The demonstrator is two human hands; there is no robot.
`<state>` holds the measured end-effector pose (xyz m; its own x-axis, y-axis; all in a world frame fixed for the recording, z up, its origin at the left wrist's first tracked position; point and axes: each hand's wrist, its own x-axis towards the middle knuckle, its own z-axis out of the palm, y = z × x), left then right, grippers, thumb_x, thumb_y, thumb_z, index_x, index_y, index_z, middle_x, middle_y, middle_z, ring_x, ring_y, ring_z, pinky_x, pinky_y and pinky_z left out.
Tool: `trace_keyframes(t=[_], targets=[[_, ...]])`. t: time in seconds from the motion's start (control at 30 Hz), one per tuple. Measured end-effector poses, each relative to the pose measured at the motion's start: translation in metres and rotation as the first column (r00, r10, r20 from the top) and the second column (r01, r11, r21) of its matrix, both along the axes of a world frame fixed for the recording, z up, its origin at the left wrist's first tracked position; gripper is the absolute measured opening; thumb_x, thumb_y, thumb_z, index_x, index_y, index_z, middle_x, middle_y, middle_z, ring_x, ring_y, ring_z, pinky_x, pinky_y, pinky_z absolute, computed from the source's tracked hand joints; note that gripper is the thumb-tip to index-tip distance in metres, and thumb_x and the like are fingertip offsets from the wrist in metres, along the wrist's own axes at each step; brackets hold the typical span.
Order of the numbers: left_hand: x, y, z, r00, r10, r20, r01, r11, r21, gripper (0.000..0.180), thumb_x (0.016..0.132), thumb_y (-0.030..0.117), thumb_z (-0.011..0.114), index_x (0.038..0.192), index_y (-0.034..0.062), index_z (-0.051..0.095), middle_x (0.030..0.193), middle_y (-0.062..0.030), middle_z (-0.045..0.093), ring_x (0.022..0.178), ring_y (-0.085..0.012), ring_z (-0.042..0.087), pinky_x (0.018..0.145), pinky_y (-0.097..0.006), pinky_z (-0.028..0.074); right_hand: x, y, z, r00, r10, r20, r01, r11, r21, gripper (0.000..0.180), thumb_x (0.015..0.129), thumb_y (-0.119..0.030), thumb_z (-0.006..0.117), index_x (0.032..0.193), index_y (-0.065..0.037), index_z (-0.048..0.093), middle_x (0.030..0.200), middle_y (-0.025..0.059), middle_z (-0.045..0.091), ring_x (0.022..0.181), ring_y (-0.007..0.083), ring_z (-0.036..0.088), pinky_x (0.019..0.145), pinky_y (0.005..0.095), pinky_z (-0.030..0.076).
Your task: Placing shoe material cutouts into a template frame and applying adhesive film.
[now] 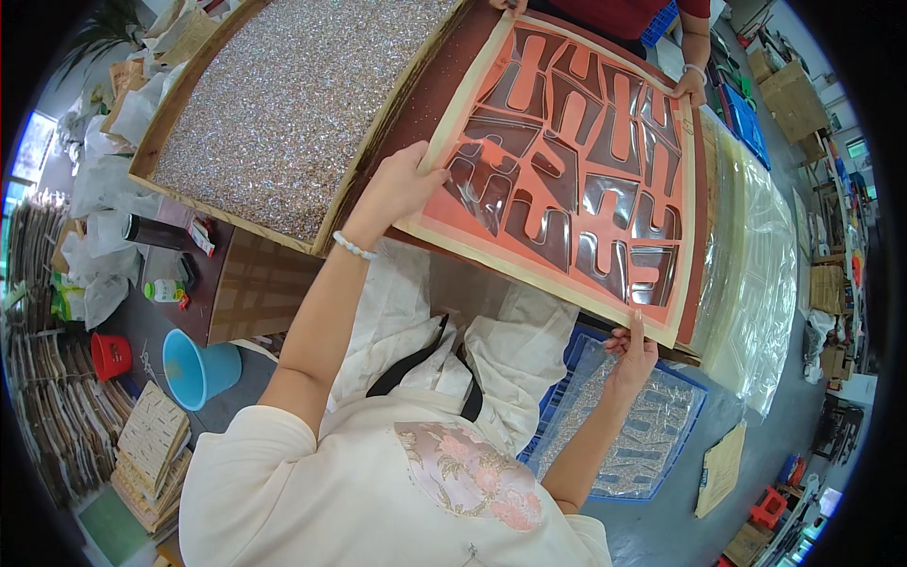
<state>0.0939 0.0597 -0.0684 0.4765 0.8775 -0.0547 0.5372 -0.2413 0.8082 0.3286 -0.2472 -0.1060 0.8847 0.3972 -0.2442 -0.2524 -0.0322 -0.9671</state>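
A large orange-red sheet (576,156) with a cream border and glossy cut-out shapes is held flat over a dark brown table (430,104). My left hand (397,184) grips its near left edge, with a bead bracelet on the wrist. My right hand (633,350) grips its near right corner. Across the table another person's hand (690,87) holds the far edge; a second hand of theirs shows at the top edge.
A wooden-framed tray (283,104) full of glittery flakes lies left of the sheet. Clear plastic sheets (756,265) are stacked on the right. A blue crate (624,425) with patterned pieces stands below. A blue bucket (194,369), a red bucket (111,355) and cardboard stacks sit on the floor.
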Motion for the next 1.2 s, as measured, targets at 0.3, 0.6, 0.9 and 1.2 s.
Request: trace_keyframes(t=[0.3, 0.6, 0.9, 1.2], targets=[[-0.004, 0.007, 0.024, 0.996, -0.030, 0.086, 0.046, 0.981, -0.189, 0.033, 0.081, 0.023, 0.067, 0.103, -0.0006, 0.061, 0.089, -0.0122, 0.067, 0.082, -0.0203, 0.064, 0.075, -0.033, 0.049, 0.000, -0.002, -0.001, 1.000, 0.000, -0.020, 0.000, 1.000, -0.018, 0.026, 0.086, -0.027, 0.067, 0.084, -0.002, 0.061, 0.061, 0.0068, 0.060, 0.043, 0.0128, 0.055, 0.040, 0.0213, 0.040], [0.006, 0.001, 0.046, 0.998, 0.055, -0.038, -0.051, 0.993, 0.110, 0.037, 0.080, 0.029, 0.072, 0.095, -0.0021, 0.058, 0.082, -0.0110, 0.064, 0.074, -0.0191, 0.060, 0.067, -0.032, 0.048, 0.008, -0.023, 0.016, 0.993, 0.080, -0.090, -0.087, 0.993, -0.076, 0.026, 0.088, -0.027, 0.065, 0.076, -0.006, 0.058, 0.056, 0.0035, 0.055, 0.040, 0.0081, 0.050, 0.035, 0.0197, 0.034], [0.008, -0.010, 0.047, 0.999, 0.030, -0.025, -0.029, 0.997, 0.067, 0.038, 0.081, 0.036, 0.068, 0.085, -0.0018, 0.065, 0.069, -0.0165, 0.062, 0.066, -0.0275, 0.062, 0.064, -0.039, 0.047, -0.043, 0.099, 0.106, 0.631, 0.411, 0.658, -0.378, 0.903, -0.202, 0.027, 0.086, -0.021, 0.067, 0.101, 0.001, 0.064, 0.085, 0.0059, 0.063, 0.075, 0.0136, 0.060, 0.071, 0.0266, 0.049], [-0.032, -0.038, 0.021, 0.995, 0.092, 0.025, -0.089, 0.989, -0.120, 0.037, 0.084, 0.034, 0.066, 0.085, -0.0023, 0.063, 0.066, -0.0181, 0.060, 0.061, -0.0265, 0.060, 0.060, -0.038, 0.046, -0.054, 0.240, 0.044, -0.042, 0.604, 0.796, -0.573, 0.638, -0.514, 0.039, 0.075, -0.019, 0.069, 0.111, -0.007, 0.063, 0.102, 0.0061, 0.060, 0.102, 0.0241, 0.053, 0.086, 0.0375, 0.041]])
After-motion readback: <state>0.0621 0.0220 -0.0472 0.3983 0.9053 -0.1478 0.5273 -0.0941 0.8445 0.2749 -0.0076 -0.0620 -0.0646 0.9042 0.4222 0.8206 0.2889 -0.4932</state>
